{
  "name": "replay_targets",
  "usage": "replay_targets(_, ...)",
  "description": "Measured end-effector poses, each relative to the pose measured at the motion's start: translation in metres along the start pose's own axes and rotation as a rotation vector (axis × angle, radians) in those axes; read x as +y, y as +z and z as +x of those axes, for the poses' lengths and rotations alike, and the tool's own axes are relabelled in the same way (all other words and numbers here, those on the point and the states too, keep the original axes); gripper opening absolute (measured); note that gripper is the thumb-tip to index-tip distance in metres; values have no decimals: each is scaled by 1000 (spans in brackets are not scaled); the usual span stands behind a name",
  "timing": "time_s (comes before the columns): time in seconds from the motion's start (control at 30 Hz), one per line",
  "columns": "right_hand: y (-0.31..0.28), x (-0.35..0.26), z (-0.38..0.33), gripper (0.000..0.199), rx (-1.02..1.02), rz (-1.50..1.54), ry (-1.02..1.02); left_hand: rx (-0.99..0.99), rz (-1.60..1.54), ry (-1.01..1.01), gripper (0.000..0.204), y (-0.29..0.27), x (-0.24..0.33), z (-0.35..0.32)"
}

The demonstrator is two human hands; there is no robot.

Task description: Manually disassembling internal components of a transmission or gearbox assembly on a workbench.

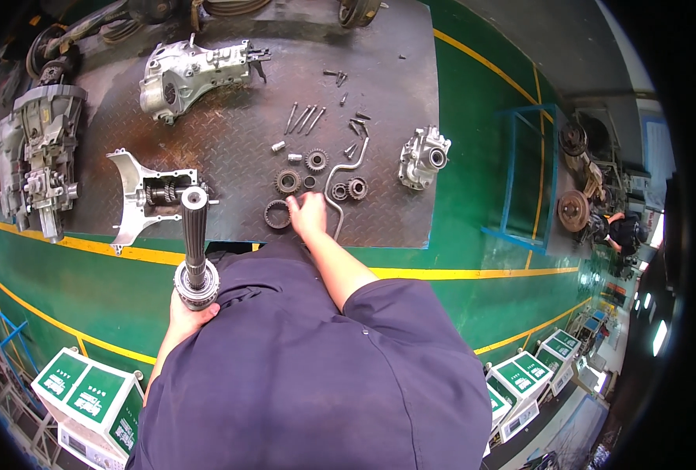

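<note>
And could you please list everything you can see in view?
Table: one, dark, ahead
Splined shaft: one, silver, left of centre
Toothed ring: one, grey, table's near edge
Gears: several, grey, near ring
Bolts: several, grey, beyond gears
Bent tube: one, silver, between gears
Housings: several, silver, across table
Cabinets: several, white and green, lower corners
Floor: green, around table
Shirt: one, dark blue, bottom
Left hand: one, bare, holding shaft
Right hand: one, bare, beside ring

I'm wearing a plain dark navy shirt [309, 376]. I'm seeing steel grey on the near-left shaft [195, 227], grooved in lengthwise stripes. Far housing [199, 74] is gleaming silver-grey. Bench plate [238, 145] is looking dark grey-brown with diamond tread and rusty patches. Floor [477, 157]'s running green with yellow lines [473, 274]. Right-hand frame [514, 241] is showing blue; near-left cabinet [90, 395]'s showing white and green.
</note>
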State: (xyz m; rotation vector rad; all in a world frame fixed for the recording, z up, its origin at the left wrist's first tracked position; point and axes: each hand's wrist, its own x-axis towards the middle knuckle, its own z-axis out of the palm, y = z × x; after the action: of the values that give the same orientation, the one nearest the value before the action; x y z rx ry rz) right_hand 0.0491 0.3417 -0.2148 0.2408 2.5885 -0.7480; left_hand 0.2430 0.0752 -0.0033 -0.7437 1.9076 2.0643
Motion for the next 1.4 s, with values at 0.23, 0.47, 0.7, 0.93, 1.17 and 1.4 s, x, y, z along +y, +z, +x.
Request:
replay_targets(0.23, -68, 95, 53, 82, 502, 65, 307, 16, 44, -36, 83, -6, 0, -3)
replay_targets(0.47, -91, 103, 54, 88, 99, 97, 225, -24, -16, -5, 77, 4, 15, 6)
replay_targets(0.7, -88, 89, 48, 86, 179, -26, 531, -51, -22, -33, 88, 7, 18, 11)
replay_targets(0.93, -59, 89, 41, 55, 198, -393, -319, -63, 39, -70, 98, 10, 27, 14)
replay_targets(1.17, -67, 71, 50, 61, -8, -346, -175, -82, -6, -84, 88, 12, 24, 15)
replay_targets(1.4, -109, 66, 44, 46, -604, 1916, 103, -76, -53, -74, 82, 17, 27, 14)
